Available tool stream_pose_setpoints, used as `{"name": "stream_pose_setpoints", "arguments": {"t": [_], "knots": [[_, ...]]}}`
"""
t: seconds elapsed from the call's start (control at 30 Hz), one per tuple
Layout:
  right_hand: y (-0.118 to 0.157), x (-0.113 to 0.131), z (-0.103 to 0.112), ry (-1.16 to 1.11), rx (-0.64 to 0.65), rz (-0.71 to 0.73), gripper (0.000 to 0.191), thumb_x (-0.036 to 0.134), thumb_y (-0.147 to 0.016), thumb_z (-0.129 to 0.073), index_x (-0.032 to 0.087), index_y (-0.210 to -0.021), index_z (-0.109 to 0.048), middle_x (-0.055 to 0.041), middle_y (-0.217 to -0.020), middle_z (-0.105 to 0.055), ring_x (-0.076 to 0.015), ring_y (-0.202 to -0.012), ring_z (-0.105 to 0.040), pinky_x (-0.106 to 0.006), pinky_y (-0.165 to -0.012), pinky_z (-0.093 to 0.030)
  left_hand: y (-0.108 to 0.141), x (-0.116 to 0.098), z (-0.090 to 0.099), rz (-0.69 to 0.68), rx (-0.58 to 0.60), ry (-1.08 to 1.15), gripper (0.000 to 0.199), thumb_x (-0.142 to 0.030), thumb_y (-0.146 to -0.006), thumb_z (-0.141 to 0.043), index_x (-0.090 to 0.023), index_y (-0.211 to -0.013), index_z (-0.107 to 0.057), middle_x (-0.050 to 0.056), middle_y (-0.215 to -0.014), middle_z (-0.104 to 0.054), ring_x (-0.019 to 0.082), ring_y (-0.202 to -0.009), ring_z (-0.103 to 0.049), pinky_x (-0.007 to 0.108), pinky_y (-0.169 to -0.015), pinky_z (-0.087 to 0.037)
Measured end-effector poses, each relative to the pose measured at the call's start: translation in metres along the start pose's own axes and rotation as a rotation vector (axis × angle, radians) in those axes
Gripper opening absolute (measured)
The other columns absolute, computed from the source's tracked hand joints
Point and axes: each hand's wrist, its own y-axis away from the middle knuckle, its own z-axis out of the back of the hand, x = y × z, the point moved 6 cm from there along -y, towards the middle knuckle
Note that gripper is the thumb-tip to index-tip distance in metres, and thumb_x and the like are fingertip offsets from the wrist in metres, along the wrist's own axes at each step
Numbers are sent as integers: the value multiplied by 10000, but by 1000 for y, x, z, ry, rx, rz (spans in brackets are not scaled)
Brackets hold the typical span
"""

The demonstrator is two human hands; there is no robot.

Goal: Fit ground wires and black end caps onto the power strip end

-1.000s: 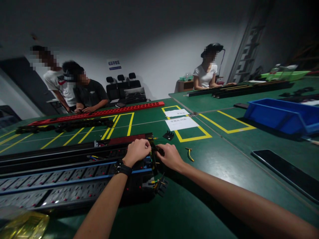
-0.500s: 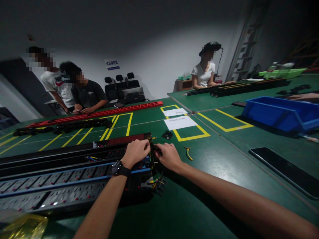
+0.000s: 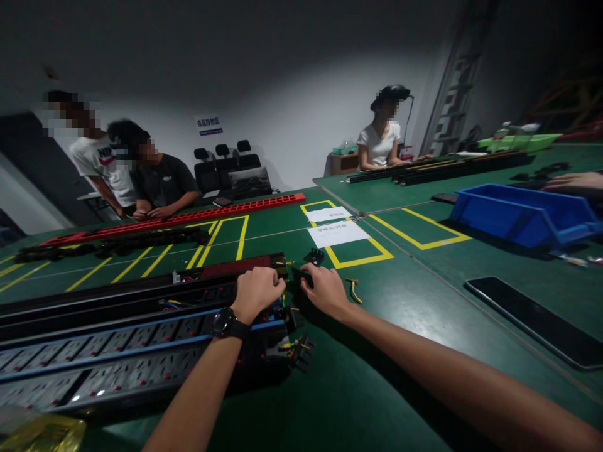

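Observation:
Long power strips (image 3: 141,336) with rows of sockets and red-dotted switches lie side by side on the left. My left hand (image 3: 258,292), a watch on its wrist, curls closed over the far strip's right end; its fingertips are partly hidden. Just right of that end, my right hand (image 3: 326,292) pinches a small flat black plate (image 3: 301,276), which stands apart from the strip. Short coloured wires and a black pronged part (image 3: 301,353) stick out from the near strip's end. A similar black piece (image 3: 313,256) lies beyond my right hand, and a yellow-green wire (image 3: 354,291) lies to its right.
A phone (image 3: 532,321) and a blue bin (image 3: 522,216) are on the right of the green table (image 3: 400,376). Paper labels (image 3: 338,233) and a red slotted rail (image 3: 226,208) lie farther back. Several people work around the table; another person's hand (image 3: 575,181) shows at far right.
My right hand has moved slightly away from the strip's end, bringing the black plate out beside it. My left hand stays on the strip. The view has shifted a little.

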Motion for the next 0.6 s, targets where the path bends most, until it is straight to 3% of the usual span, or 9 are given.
{"name": "stream_pose_setpoints", "arguments": {"t": [0.33, 0.6], "knots": [[4, 13, -14, -196, 81, 207, 423, 217, -947, -632, 179, -1367, -668, -127, -1083, -755, -242, -930, -685, -324, -803, -464, -7, 0, -4, 68, 108, 66, 283, -325, -892, -530, -227, -897, -795, 171, -1013, -804, 379, -1019, -766, 433, -852, -579], [1, 13, -19, -241, 63, 169, 409, 260, -935, -627, 190, -1332, -693, -119, -996, -775, -255, -879, -700, -330, -755, -470, -10, 4, -5, 56, 122, 87, 272, -321, -870, -525, -236, -846, -782, 152, -981, -806, 367, -998, -766, 412, -822, -571]]}}
